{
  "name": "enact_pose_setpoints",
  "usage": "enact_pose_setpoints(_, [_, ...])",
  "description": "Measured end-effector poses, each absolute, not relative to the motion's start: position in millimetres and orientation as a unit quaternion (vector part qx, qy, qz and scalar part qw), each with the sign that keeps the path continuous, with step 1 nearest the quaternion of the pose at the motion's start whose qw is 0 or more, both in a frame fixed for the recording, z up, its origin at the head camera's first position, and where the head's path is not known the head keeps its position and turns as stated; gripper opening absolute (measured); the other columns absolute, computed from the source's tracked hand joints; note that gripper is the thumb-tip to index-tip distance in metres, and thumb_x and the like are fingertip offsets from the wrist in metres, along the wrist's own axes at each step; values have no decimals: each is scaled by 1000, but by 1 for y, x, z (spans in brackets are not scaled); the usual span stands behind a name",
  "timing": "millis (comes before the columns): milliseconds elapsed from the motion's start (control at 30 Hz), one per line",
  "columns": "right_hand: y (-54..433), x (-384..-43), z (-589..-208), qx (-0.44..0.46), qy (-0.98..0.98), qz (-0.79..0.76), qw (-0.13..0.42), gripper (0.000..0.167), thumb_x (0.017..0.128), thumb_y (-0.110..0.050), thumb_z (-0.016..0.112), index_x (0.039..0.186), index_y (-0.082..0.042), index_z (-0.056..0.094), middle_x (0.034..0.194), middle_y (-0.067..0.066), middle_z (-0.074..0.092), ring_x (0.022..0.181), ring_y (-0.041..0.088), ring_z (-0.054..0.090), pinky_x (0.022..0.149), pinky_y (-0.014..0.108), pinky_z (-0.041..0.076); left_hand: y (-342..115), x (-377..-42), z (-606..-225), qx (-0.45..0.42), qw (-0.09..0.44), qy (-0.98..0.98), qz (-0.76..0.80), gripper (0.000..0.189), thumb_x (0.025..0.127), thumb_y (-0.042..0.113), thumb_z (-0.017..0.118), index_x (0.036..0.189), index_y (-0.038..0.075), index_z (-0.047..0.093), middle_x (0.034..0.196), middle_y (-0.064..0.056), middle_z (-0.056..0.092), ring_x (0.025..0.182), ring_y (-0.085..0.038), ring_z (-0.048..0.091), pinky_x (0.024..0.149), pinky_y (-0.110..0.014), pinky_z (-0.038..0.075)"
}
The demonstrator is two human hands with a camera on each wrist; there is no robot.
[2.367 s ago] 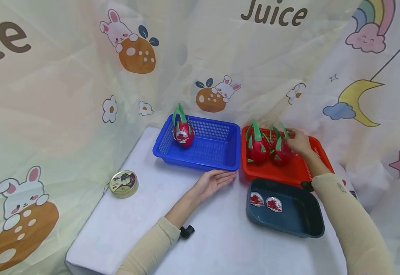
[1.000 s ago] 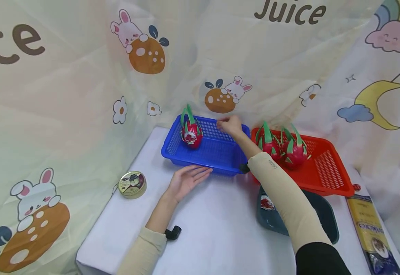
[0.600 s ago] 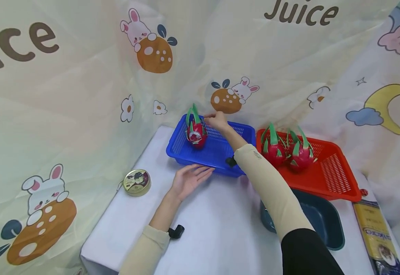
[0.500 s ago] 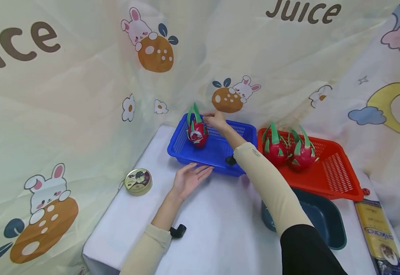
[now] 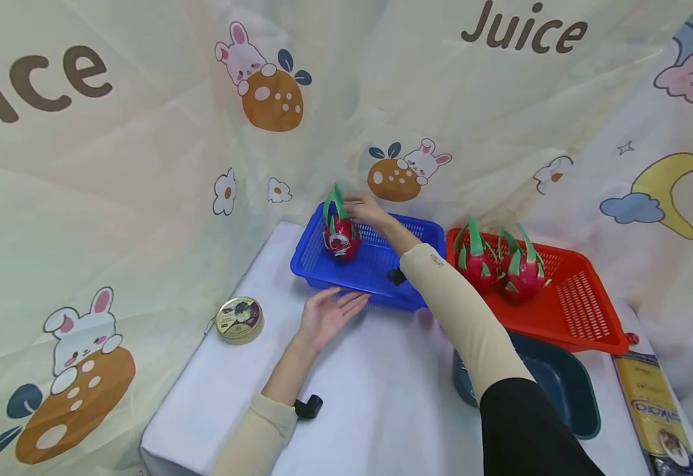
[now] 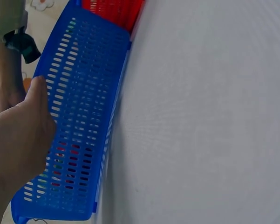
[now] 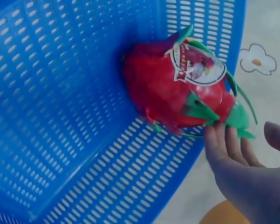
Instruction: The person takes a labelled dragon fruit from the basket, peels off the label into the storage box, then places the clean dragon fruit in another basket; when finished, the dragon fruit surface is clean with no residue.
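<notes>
A red dragon fruit [image 5: 342, 239] with green leaves and a round label stands at the left end of the blue basket [image 5: 382, 264]. My right hand [image 5: 366, 210] reaches over the basket to it. In the right wrist view the right hand [image 7: 251, 172] has its fingertips at the green leaves, with the thumb held apart. The left hand [image 5: 325, 319] lies with fairly straight fingers at the front rim of the basket. In the left wrist view, the left hand [image 6: 25, 133] is against the basket's side, its fingertips partly hidden.
Right of the blue basket stands a red basket [image 5: 567, 297] holding two dragon fruits [image 5: 525, 276]. A dark teal tray [image 5: 561, 383], partly behind the right sleeve, sits before it. A round tin [image 5: 239, 320] is at left, a yellow and blue packet [image 5: 652, 410] at right.
My right hand has gone from a dragon fruit in the red basket leftward to the one in the blue basket. The left hand has shifted left along the blue basket's front.
</notes>
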State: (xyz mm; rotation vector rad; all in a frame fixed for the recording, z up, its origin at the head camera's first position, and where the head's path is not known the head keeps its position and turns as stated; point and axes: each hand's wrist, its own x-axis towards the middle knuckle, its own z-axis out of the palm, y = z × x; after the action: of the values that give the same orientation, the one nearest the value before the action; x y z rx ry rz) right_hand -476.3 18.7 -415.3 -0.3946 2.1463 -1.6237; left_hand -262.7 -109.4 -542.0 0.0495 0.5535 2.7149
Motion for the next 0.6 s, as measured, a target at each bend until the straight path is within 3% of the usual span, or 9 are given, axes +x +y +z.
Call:
enact_pose_setpoints(133, [11,-477,-421,-130,761,-599,214,45,108,-3,51,152,6,46,144,29,56,129,36,59,116,46,44,-109,-261,-541,15,177,198,964,33,108,16,38,136,6,25,165,-34,18,151,-51,29,124,-49,32])
enact_pose_setpoints(233, [7,-475,-422,-119,761,-601,214,43,107,-6,54,149,6,49,141,27,58,124,34,61,113,43,48,-108,-262,-540,16,175,198,964,24,108,17,37,129,7,30,165,-33,19,151,-51,29,124,-49,32])
enact_pose_setpoints(433, [16,-463,-425,-83,769,-610,169,43,108,-13,57,147,5,52,138,26,61,126,37,62,105,44,55,-108,-264,-539,16,177,195,964,22,108,17,35,127,6,32,165,-35,16,151,-52,27,124,-50,32])
enact_pose_setpoints(600, [32,-450,-424,-57,759,-633,145,40,107,-15,60,143,1,58,133,23,64,119,35,66,102,47,57,-111,-264,-539,12,177,192,965,28,107,16,38,132,7,29,165,-35,15,151,-52,28,124,-50,33])
